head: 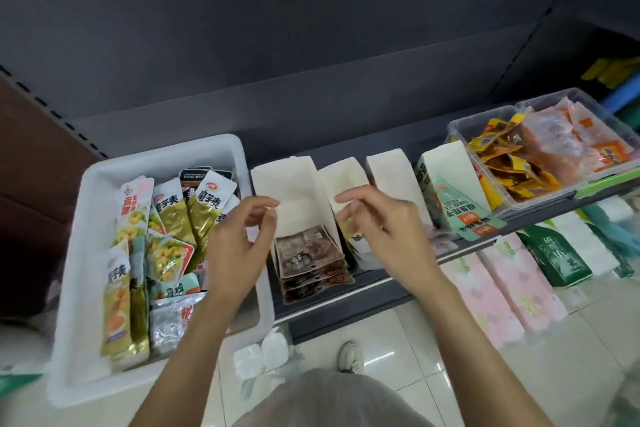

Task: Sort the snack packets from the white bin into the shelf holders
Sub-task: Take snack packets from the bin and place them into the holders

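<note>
Both hands empty: left hand [239, 246], right hand [384, 222], fingers loosely curled. Brown foil packets [310, 258] stacked in white paper holder [291, 191]; white plastic bin [166, 156] at 9 o'clock mostly full.

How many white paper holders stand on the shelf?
4. The first holder stands beside the white bin and holds brown packets; the second, third and fourth follow rightward. The hands may hide more.

A dark grey metal shelving unit [311, 45] is seen against a brown panel [31, 156] at left; glossy pale floor tiles [398, 357] are lit from above.
</note>
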`<action>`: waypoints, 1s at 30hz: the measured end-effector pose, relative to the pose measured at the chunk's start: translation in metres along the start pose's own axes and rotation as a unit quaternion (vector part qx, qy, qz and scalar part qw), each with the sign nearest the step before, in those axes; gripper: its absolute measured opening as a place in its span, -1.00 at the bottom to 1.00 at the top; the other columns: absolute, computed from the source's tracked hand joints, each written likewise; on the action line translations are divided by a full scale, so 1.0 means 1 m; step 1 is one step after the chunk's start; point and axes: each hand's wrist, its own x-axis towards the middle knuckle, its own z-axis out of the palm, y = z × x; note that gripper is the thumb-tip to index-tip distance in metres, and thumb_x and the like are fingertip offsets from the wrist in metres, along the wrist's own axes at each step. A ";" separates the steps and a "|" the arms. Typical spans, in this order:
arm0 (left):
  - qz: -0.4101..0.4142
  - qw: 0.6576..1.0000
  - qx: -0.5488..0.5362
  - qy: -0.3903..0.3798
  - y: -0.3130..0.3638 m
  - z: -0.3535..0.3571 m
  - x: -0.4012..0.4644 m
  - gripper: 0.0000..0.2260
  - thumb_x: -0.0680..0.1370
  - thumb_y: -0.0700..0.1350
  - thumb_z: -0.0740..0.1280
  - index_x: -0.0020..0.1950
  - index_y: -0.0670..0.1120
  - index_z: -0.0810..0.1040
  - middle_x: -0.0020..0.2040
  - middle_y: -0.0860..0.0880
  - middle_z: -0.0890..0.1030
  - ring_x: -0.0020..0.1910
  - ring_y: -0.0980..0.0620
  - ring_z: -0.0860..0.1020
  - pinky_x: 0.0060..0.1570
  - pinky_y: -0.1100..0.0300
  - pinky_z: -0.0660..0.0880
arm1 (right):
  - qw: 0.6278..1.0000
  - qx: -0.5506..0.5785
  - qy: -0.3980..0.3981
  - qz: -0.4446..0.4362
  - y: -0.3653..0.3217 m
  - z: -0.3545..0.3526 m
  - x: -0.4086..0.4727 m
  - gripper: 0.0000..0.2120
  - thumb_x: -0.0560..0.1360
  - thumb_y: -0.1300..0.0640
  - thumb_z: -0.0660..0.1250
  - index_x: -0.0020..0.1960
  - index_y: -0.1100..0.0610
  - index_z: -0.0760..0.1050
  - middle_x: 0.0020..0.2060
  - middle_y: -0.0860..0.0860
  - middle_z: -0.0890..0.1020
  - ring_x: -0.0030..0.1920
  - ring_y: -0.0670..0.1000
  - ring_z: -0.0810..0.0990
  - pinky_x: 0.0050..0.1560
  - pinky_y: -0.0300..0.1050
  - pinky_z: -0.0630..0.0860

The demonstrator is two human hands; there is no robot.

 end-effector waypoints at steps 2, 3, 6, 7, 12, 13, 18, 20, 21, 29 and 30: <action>-0.031 0.998 0.060 0.012 -0.028 -0.032 -0.014 -0.87 0.54 -0.20 0.33 0.01 0.00 0.58 -0.15 0.15 0.61 -0.16 0.34 0.55 -0.21 0.51 0.42 | 0.996 -0.054 -0.069 -0.032 -0.009 0.040 0.009 -0.83 0.58 0.20 0.22 0.08 0.04 0.55 -0.19 -0.16 0.67 -0.22 -0.16 0.63 -0.15 -0.15 0.57; -0.038 0.994 0.101 0.017 -0.043 -0.046 -0.020 -0.86 0.52 -0.22 0.36 0.02 -0.03 0.60 -0.12 0.09 0.64 -0.16 0.27 0.57 -0.20 0.46 0.44 | 0.991 -0.076 -0.100 -0.049 -0.013 0.059 0.015 -0.83 0.59 0.16 0.22 0.09 0.02 0.55 -0.16 -0.14 0.68 -0.20 -0.14 0.64 -0.13 -0.10 0.58; -0.069 0.966 0.251 -0.008 -0.089 -0.078 -0.034 -0.74 0.43 -0.22 0.45 0.11 -0.08 0.59 0.04 -0.08 0.62 0.02 -0.14 0.55 -0.02 0.01 0.50 | 0.972 -0.121 -0.185 -0.075 -0.025 0.116 0.033 -0.79 0.60 0.12 0.19 0.17 0.03 0.54 -0.01 -0.03 0.67 -0.07 -0.02 0.63 -0.04 -0.01 0.56; -0.088 0.954 0.284 -0.030 -0.100 -0.085 -0.036 -0.67 0.41 -0.18 0.47 0.16 -0.08 0.56 0.10 -0.11 0.59 0.09 -0.20 0.51 0.05 -0.08 0.48 | 0.963 -0.147 -0.209 -0.082 -0.028 0.133 0.040 -0.77 0.59 0.12 0.19 0.20 0.06 0.53 0.05 -0.01 0.65 -0.01 0.01 0.62 0.01 0.00 0.55; -0.150 0.926 0.329 -0.111 -0.121 -0.096 -0.040 -0.50 0.48 0.06 0.37 0.39 -0.01 0.37 0.35 -0.06 0.41 0.36 -0.11 0.30 0.34 -0.09 0.31 | 0.893 -0.345 -0.252 -0.142 -0.033 0.201 0.069 -0.56 0.53 0.24 0.24 0.41 0.16 0.34 0.38 0.14 0.38 0.40 0.14 0.28 0.39 0.03 0.28; -0.158 0.922 0.332 -0.122 -0.122 -0.095 -0.041 -0.48 0.50 0.09 0.33 0.42 0.01 0.33 0.39 -0.03 0.37 0.40 -0.07 0.26 0.39 -0.05 0.26 | 0.868 -0.398 -0.252 -0.155 -0.032 0.209 0.077 -0.49 0.51 0.27 0.27 0.44 0.17 0.29 0.44 0.16 0.29 0.46 0.17 0.18 0.45 0.05 0.18; -0.166 0.915 0.335 -0.148 -0.124 -0.097 -0.041 -0.48 0.56 0.16 0.22 0.49 0.09 0.20 0.47 0.06 0.24 0.47 0.01 0.18 0.43 0.02 0.12 | 0.783 -0.513 -0.311 -0.163 -0.017 0.219 0.117 -0.35 0.50 0.28 0.26 0.52 0.05 0.10 0.51 0.07 0.15 0.51 0.08 0.08 0.47 0.10 0.06; -0.160 0.919 0.330 -0.146 -0.127 -0.097 -0.040 -0.48 0.55 0.16 0.23 0.47 0.08 0.23 0.45 0.04 0.27 0.45 0.00 0.20 0.42 0.00 0.15 | 0.770 -0.527 -0.307 -0.189 -0.019 0.212 0.122 -0.44 0.49 0.33 0.21 0.45 0.03 0.24 0.38 0.02 0.40 0.35 0.08 0.39 0.33 0.01 0.20; -0.157 0.921 0.328 -0.143 -0.129 -0.097 -0.040 -0.49 0.54 0.16 0.24 0.46 0.07 0.25 0.44 0.04 0.29 0.44 -0.01 0.23 0.41 -0.01 0.18 | 0.756 -0.540 -0.290 -0.228 -0.022 0.207 0.123 -0.49 0.47 0.37 0.19 0.37 0.04 0.33 0.25 0.01 0.54 0.20 0.09 0.52 0.24 -0.03 0.25; -0.118 0.983 0.144 0.003 -0.110 -0.107 -0.023 -0.49 0.47 0.23 0.31 0.34 0.05 0.38 0.34 0.01 0.41 0.32 -0.03 0.35 0.22 0.00 0.40 | 0.882 -0.351 -0.088 -0.302 -0.044 0.128 0.112 -0.91 0.48 0.21 0.37 -0.08 0.06 0.61 -0.25 -0.05 0.67 -0.20 0.10 0.58 -0.09 -0.07 0.34; -0.114 0.989 0.092 0.020 -0.101 -0.108 -0.019 -0.51 0.48 0.19 0.34 0.35 0.06 0.37 0.36 0.04 0.39 0.34 0.04 0.32 0.24 0.11 0.36 | 0.920 -0.297 -0.102 -0.234 -0.050 0.117 0.108 -0.92 0.51 0.16 0.34 -0.04 0.04 0.60 -0.21 -0.08 0.67 -0.18 0.08 0.60 -0.09 -0.05 0.41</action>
